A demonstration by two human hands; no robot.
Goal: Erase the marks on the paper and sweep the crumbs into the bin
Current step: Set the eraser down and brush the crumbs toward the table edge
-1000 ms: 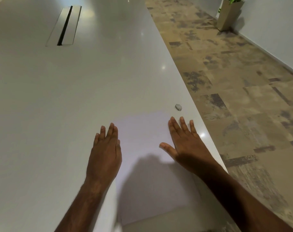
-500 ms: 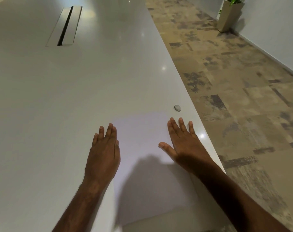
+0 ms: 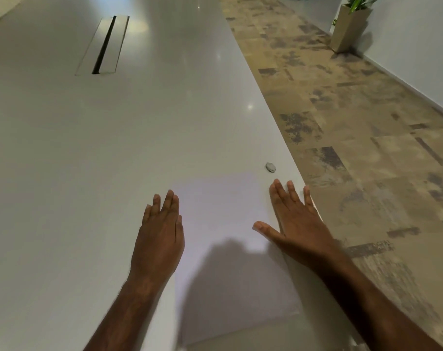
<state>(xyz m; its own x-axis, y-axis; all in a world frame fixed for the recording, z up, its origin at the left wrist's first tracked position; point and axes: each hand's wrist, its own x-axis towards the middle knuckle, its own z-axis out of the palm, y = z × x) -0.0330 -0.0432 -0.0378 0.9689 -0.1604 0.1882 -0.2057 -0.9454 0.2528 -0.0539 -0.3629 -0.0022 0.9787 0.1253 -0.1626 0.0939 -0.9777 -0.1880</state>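
Observation:
A white sheet of paper (image 3: 223,211) lies flat on the white table (image 3: 114,148) near its right edge. I make out no marks or crumbs on it. My left hand (image 3: 160,231) lies flat at the paper's left edge, fingers straight. My right hand (image 3: 295,221) lies flat at the paper's right edge, fingers spread, thumb pointing onto the sheet. A small grey eraser (image 3: 270,167) sits on the table just beyond the paper's far right corner, a little ahead of my right fingertips. No bin is in view.
The table's right edge runs close past my right hand, with patterned brown floor (image 3: 367,148) beyond it. A cable slot with a dark gap (image 3: 104,45) is set into the table far ahead on the left. A planter (image 3: 349,26) stands by the wall at the far right.
Both hands stay flat at the paper's edges. The view has shifted only slightly; the eraser and paper have not moved.

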